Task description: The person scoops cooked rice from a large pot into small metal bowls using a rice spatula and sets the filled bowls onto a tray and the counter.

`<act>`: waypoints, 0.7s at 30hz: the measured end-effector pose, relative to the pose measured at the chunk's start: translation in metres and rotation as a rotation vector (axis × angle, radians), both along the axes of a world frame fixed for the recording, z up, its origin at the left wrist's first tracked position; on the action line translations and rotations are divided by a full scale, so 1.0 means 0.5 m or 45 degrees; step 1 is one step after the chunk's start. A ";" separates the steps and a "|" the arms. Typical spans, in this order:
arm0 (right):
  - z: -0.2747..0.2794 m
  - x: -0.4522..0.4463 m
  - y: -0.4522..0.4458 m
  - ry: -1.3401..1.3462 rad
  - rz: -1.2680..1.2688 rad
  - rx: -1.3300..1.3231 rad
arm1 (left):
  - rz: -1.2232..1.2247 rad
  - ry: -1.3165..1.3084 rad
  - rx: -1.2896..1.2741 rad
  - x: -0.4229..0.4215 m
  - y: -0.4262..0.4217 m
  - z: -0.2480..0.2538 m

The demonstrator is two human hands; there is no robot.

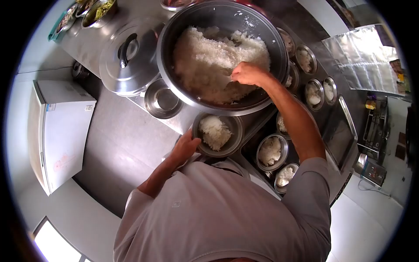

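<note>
A large dark-lined pot (163, 72) holds a big heap of white cooked rice (198, 56). Over its near right part, my right hand (248, 73) is closed at the surface of the rice. Whatever those fingers hold blends into the white grains, and I cannot make it out. My left hand (187, 146) grips the left rim of a metal bowl (238, 135), thumb on the edge. Inside that bowl lies a mound of rice (215, 133). It is close against my body, just below the pot.
Left of the pot sit a steel lid (131, 72) with a black handle and stacked metal bowls (150, 102). Several rice-filled bowls (270, 150) stand to the right, some under my right forearm. Food bowls (99, 13) are at the far left; a white freezer (61, 131) stands beyond the counter.
</note>
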State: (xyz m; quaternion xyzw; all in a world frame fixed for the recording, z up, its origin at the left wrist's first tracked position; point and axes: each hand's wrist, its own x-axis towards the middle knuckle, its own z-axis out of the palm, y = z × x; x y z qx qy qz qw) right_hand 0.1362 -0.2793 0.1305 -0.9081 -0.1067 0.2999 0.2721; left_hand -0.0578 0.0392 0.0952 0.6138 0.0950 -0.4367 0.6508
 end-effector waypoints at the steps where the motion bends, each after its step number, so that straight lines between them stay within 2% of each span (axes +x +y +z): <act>1: 0.016 -0.009 0.012 0.188 -0.192 0.017 | -0.022 -0.039 0.060 -0.001 0.000 -0.003; 2: 0.028 -0.018 0.019 0.378 -0.385 0.036 | -0.046 -0.076 0.120 -0.004 0.000 -0.004; 3: 0.022 -0.024 0.017 0.371 -0.394 0.039 | -0.055 -0.083 0.121 -0.002 -0.005 0.009; 5: 0.005 -0.036 0.013 0.482 -0.504 0.161 | 0.069 0.114 -0.004 0.003 -0.014 0.037; 6: 0.010 -0.037 0.012 0.402 -0.400 0.011 | 0.067 0.108 -0.002 0.005 -0.013 0.034; 7: -0.002 -0.044 0.008 0.401 -0.399 0.014 | 0.054 0.098 -0.002 0.002 -0.009 0.026; 9: -0.020 -0.058 0.002 -0.087 -0.085 0.020 | 0.050 0.087 0.003 -0.001 -0.004 0.025; 16: 0.022 -0.088 0.011 -0.218 0.098 -0.020 | 0.033 -0.037 -0.008 0.001 0.000 0.028; 21: 0.008 -0.082 0.029 -0.304 0.102 0.194 | 0.074 0.026 -0.007 -0.005 -0.003 0.014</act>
